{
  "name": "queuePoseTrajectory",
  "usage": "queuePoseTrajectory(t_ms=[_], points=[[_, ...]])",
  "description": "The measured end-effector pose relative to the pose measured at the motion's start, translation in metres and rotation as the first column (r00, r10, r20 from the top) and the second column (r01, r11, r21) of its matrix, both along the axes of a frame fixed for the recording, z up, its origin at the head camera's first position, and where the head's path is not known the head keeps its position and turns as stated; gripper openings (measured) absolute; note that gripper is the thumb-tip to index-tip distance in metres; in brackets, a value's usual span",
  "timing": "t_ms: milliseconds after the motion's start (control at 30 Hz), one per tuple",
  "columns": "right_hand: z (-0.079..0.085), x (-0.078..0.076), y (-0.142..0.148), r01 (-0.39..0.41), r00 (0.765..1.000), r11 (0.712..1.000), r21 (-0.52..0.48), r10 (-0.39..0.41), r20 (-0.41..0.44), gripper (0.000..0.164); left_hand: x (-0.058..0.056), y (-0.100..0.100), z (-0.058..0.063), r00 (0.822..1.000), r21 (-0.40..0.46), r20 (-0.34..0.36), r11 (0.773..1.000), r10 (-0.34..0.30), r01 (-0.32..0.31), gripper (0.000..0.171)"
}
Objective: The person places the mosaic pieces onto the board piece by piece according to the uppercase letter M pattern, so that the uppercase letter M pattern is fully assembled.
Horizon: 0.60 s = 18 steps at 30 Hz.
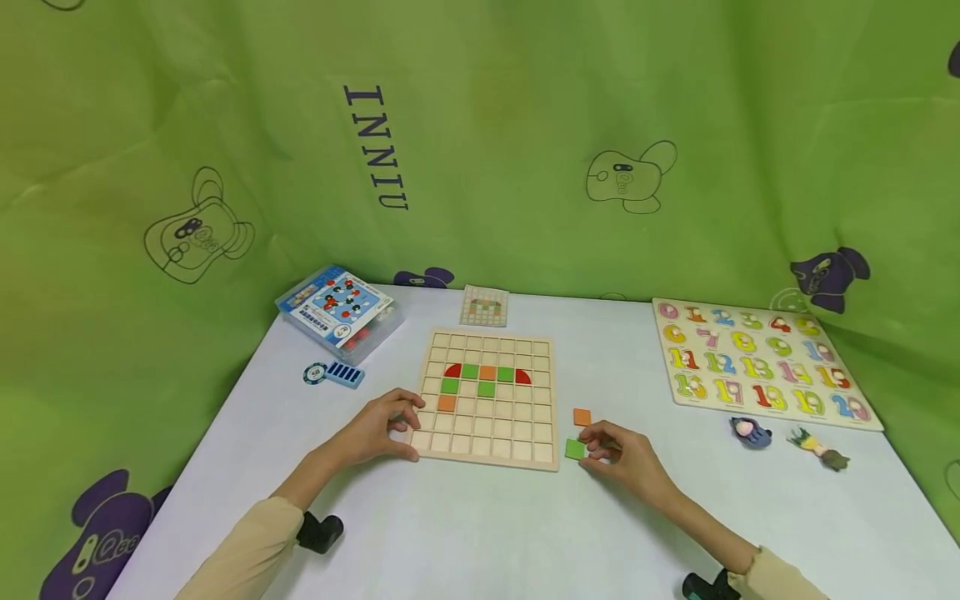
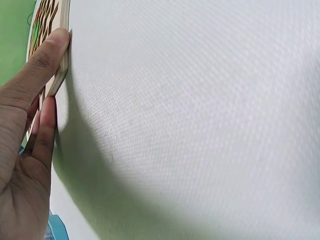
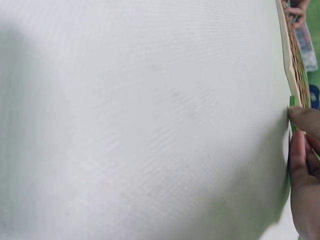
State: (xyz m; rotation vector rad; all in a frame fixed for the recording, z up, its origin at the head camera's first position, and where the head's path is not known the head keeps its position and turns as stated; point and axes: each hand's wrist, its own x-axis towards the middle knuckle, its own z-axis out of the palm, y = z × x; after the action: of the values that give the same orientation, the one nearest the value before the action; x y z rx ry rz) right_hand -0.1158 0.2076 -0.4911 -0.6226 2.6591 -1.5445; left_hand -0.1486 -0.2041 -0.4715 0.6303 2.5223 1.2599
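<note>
A wooden grid board (image 1: 504,446) lies on the white table, with red quarter-round, green and orange square tiles (image 1: 487,372) set in some of its cells. My left hand (image 1: 381,427) holds the board's near left corner. The left wrist view shows the thumb (image 2: 47,57) on the near edge and fingers around the side. Just right of the board, my right hand (image 1: 624,457) pinches a green square tile (image 1: 573,449) between thumb and fingers. The tile's thin edge (image 3: 292,101) shows in the right wrist view. Beyond it lies a loose orange square tile (image 1: 582,417).
Behind the board lies a small pattern card (image 1: 483,307). A plastic box (image 1: 341,312), a round chip (image 1: 315,373) and a blue striped piece (image 1: 345,374) are at left. At right are a number puzzle board (image 1: 765,362) and two small figures (image 1: 751,432).
</note>
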Motion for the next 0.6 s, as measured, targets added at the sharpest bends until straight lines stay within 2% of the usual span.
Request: queuePoseTrajectory(t_ms=[167, 367, 500, 600], points=[[0.0026, 0.0027, 0.0020, 0.009, 1.000, 0.999, -0.037, -0.009, -0.020, 0.031, -0.0004, 0.0011, -0.0006, 1.000, 0.002, -0.019, 1.000, -0.003, 0.003, 0.033], [0.0059, 0.0019, 0.0023, 0.065, 0.998, 0.997, -0.049, -0.066, -0.018, 0.031, 0.0000, 0.0016, -0.0005, 1.000, 0.003, -0.004, 1.000, 0.009, -0.009, 0.034], [0.0086, -0.0004, -0.0008, 0.066, 0.998, 0.992, -0.106, -0.064, 0.019, 0.033, 0.0001, 0.0015, -0.0002, 1.000, -0.002, -0.005, 1.000, 0.014, -0.014, 0.034], [0.0096, -0.0030, -0.0057, 0.049, 0.998, 0.981, -0.187, -0.039, 0.053, 0.035, -0.0004, 0.0014, -0.0009, 1.000, 0.001, -0.008, 1.000, 0.012, -0.012, 0.034]])
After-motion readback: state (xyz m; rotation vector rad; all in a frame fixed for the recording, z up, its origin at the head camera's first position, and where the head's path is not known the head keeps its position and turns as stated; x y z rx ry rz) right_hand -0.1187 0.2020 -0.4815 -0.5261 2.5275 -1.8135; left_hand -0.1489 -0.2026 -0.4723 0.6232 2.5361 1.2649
